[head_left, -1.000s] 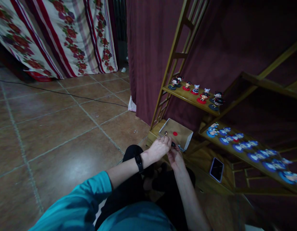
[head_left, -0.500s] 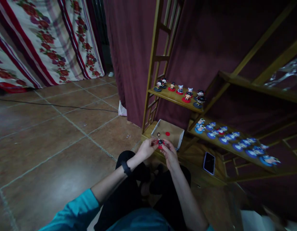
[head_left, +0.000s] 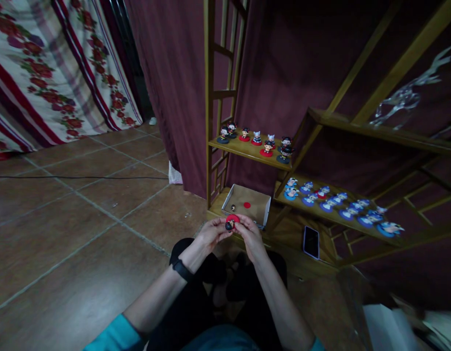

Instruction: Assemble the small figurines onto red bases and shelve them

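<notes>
Red-based figurine [head_left: 231, 223] btwn left hand [head_left: 212, 232] & right hand [head_left: 250, 234].

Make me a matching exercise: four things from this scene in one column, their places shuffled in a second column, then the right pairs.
Things:
1. small figurine on a round red base
2. loose flat red disc
3. dark rectangular phone
4. row of blue-based figurines

Places:
A. flat on the low wooden ledge, right of the box
B. held between left hand and right hand
C. on the slanting lower wooden shelf
D. inside the open cardboard box

Pairs: 1-B, 2-D, 3-A, 4-C
</notes>
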Demonstrator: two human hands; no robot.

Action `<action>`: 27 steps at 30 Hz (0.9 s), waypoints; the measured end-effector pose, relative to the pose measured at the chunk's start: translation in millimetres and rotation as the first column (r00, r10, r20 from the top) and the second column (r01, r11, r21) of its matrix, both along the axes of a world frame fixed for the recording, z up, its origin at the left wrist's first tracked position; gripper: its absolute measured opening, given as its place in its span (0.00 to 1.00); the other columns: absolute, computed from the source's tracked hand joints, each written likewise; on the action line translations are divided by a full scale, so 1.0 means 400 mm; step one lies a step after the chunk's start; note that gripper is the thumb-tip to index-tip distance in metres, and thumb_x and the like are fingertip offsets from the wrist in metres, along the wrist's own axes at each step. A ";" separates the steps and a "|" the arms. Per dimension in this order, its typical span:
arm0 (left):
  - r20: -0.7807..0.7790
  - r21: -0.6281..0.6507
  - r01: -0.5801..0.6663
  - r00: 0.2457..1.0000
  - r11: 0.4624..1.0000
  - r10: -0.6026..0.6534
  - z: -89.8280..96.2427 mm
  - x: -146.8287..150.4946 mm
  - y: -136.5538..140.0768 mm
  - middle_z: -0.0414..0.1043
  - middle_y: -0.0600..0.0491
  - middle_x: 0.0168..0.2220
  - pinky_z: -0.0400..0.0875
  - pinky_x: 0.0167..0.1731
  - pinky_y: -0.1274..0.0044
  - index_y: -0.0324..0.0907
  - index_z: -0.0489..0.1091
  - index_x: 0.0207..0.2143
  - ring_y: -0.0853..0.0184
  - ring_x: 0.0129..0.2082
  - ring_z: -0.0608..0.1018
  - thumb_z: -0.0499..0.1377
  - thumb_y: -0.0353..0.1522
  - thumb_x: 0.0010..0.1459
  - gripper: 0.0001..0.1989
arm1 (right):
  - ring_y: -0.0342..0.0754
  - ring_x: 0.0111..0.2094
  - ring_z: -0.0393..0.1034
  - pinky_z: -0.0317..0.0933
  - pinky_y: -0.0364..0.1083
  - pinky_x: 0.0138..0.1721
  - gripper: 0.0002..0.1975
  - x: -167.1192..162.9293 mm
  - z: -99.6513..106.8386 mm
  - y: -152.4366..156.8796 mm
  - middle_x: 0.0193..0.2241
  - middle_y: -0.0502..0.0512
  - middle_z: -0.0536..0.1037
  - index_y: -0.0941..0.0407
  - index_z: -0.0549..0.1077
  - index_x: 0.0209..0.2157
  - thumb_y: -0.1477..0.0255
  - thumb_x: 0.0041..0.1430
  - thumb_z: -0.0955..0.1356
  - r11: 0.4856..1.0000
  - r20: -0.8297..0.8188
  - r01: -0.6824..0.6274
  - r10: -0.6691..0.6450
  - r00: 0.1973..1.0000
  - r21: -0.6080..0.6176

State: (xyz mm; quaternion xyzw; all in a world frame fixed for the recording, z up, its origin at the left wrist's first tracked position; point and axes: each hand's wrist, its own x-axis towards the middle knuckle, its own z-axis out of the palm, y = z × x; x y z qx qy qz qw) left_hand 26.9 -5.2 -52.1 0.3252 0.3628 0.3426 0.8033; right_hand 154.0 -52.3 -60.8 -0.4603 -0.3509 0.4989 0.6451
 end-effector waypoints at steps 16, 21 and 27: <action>-0.122 0.192 0.176 0.980 0.965 -0.154 0.073 -0.038 -0.003 0.74 0.48 0.30 0.68 0.30 0.81 0.36 0.72 0.37 0.71 0.28 0.75 0.62 0.32 0.46 0.13 | 0.46 0.35 0.70 0.62 0.46 0.39 0.10 0.043 0.041 0.000 0.33 0.51 0.76 0.52 0.75 0.35 0.70 0.49 0.67 0.981 0.419 -0.156 0.095 0.903 0.114; -0.154 0.221 0.161 0.980 0.962 -0.129 0.067 -0.030 0.000 0.73 0.51 0.24 0.66 0.26 0.83 0.34 0.72 0.29 0.74 0.23 0.73 0.63 0.31 0.44 0.09 | 0.46 0.35 0.69 0.62 0.46 0.39 0.11 0.035 0.051 0.004 0.33 0.51 0.75 0.52 0.75 0.37 0.71 0.50 0.67 0.983 0.458 -0.156 0.097 0.884 0.093; 0.011 -0.022 -0.054 0.998 0.998 0.055 0.050 -0.027 0.002 0.75 0.48 0.29 0.72 0.34 0.78 0.35 0.70 0.30 0.70 0.28 0.77 0.62 0.26 0.45 0.07 | 0.47 0.41 0.68 0.61 0.47 0.44 0.14 0.018 0.027 0.002 0.38 0.53 0.76 0.53 0.73 0.39 0.67 0.49 0.67 0.998 0.159 0.056 -0.061 0.985 0.036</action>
